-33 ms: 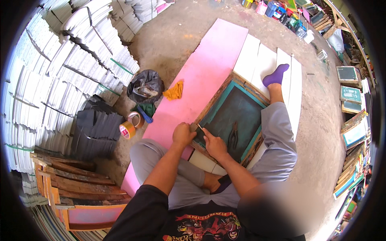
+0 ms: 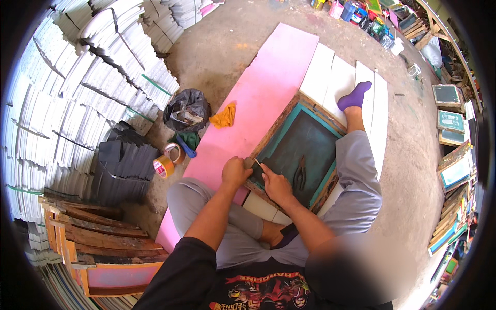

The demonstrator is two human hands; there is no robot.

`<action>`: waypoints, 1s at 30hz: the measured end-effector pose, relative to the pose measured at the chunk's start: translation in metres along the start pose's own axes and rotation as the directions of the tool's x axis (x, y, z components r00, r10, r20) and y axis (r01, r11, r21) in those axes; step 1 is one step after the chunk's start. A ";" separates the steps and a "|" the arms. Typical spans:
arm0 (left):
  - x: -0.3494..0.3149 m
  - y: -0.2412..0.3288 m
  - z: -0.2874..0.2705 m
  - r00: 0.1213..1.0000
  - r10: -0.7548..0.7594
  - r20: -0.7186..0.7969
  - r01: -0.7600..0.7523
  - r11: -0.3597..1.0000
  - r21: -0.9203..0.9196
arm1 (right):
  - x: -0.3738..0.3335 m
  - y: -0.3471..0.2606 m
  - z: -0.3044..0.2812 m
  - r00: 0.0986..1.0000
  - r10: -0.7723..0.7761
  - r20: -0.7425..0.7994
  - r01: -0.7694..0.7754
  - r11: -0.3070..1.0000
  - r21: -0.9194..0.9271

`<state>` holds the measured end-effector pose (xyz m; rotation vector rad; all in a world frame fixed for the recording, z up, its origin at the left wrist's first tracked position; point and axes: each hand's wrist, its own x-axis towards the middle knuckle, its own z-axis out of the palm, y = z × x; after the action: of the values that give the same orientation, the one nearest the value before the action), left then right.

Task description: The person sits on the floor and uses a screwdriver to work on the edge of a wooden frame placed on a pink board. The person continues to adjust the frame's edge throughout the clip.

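Note:
A screen-printing frame with worn wooden edges, a teal border and dark mesh lies tilted across white boards between my legs. At its near left corner, my left hand is closed on the wood, its fingertips partly hidden. Close beside it my right hand grips a thin, pale, stick-like tool, whose tip points toward that corner; its kind is too small to make out. Dark-handled pliers rest on the mesh, right of my right hand.
Beneath lie a pink board and white boards. An orange cloth, a black plastic bag and tape rolls are to the left. Sheet stacks and a wooden frame stack stand farther left. My socked foot extends ahead.

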<state>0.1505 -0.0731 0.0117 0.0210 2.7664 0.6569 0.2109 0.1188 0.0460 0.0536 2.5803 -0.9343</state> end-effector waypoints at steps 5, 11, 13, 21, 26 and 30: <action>0.001 0.001 -0.001 1.000 -0.001 0.008 0.001 1.000 -0.012 | 0.004 -0.014 -0.017 0.998 0.017 0.054 -0.013 0.997 -0.075; 0.002 -0.005 0.008 0.999 0.034 -0.039 -0.035 0.999 -0.029 | 0.010 -0.040 -0.020 0.988 0.085 0.133 -0.058 0.979 -0.195; 0.003 -0.007 0.012 0.998 0.037 -0.044 -0.038 0.999 -0.037 | 0.012 -0.051 -0.014 0.979 0.146 0.146 -0.105 0.961 -0.257; 0.002 -0.004 0.007 0.999 0.017 -0.031 -0.018 1.000 -0.017 | 0.009 -0.021 -0.008 0.995 0.027 0.095 -0.014 0.990 -0.138; 0.002 -0.004 0.010 0.996 0.037 -0.078 -0.038 0.999 -0.022 | 0.011 -0.018 0.005 0.998 0.036 0.045 -0.033 0.998 -0.055; 0.004 -0.003 0.008 0.998 0.023 -0.063 -0.023 1.000 -0.012 | 0.023 0.002 0.006 0.975 0.079 0.208 -0.177 0.841 0.511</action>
<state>0.1494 -0.0719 0.0021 0.0302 2.8258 0.6921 0.1917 0.1147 0.0316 0.2782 2.0565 -1.4937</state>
